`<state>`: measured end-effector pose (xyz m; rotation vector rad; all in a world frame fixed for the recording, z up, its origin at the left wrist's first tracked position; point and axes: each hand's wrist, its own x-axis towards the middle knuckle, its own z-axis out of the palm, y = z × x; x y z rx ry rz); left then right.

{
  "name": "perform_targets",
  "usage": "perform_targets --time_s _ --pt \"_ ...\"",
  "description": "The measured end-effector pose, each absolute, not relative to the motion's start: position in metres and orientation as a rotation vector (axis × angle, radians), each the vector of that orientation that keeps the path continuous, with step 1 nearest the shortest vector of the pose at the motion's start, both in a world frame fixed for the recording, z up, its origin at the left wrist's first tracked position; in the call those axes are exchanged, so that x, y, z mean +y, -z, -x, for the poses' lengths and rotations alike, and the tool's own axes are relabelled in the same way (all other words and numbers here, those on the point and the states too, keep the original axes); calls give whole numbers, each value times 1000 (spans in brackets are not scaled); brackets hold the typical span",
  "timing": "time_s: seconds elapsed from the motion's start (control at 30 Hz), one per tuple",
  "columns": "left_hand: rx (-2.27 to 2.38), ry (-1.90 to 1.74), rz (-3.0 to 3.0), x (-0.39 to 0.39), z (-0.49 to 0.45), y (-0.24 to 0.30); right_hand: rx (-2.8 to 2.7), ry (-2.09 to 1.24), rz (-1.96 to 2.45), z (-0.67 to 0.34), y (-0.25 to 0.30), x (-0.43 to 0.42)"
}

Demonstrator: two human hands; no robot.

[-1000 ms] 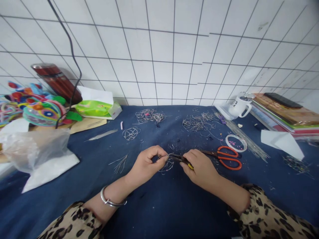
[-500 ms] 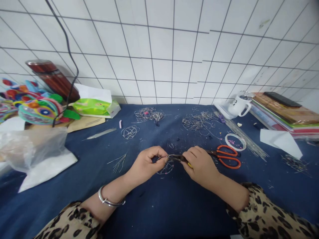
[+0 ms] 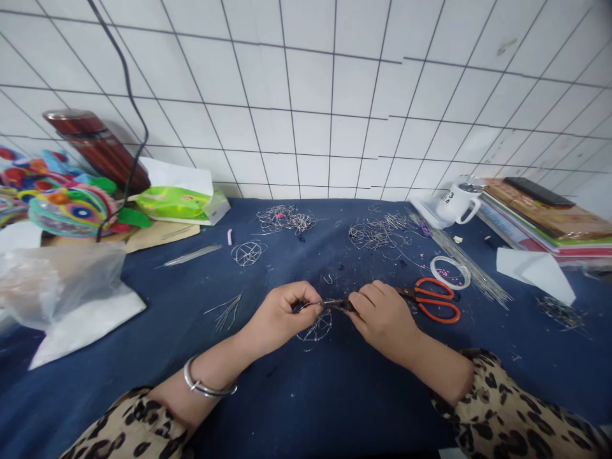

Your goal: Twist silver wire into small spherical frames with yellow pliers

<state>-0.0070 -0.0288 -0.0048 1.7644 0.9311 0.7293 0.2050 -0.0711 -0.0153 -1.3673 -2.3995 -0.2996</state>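
Observation:
Between thumb and forefinger, my left hand [image 3: 287, 315] pinches a round wire frame [image 3: 318, 328] with small pink beads, which hangs just below the fingertips. My right hand [image 3: 385, 319] is closed around the pliers [image 3: 337, 305]; a bit of yellow handle shows under the fingers. The dark jaws point left and meet the wire at my left fingertips. Whether the jaws are closed on the wire is too small to tell. Just right of my right hand lie orange-handled scissors [image 3: 437, 299], their blades partly hidden behind it.
Tangled wire heaps [image 3: 377, 231] and a wire ball [image 3: 248, 254] lie farther back on the blue cloth [image 3: 287, 408]. A white ring dish [image 3: 450, 273] with pink beads, straight wires [image 3: 471, 268] and a white mug [image 3: 461, 201] are right. A plastic bag [image 3: 62, 280] sits left.
The pliers' jaws have shifted very slightly at my left fingertips, and the beaded wire frame has turned or dropped a little. Both hands keep their grip; the whole view has shifted slightly.

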Motion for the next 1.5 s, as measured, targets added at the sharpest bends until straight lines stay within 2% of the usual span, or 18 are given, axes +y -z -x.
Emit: perform_targets --time_s 0.8,1.27,1.5 --pt "968 -724 -1776 -31 6 1 -2437 255 1409 -202 18 -75" --pt "957 -701 -1848 -26 7 -1 -2215 -569 1497 -199 17 -73" --pt "968 -694 -1876 -24 8 1 -2156 -720 1498 -198 13 -74"
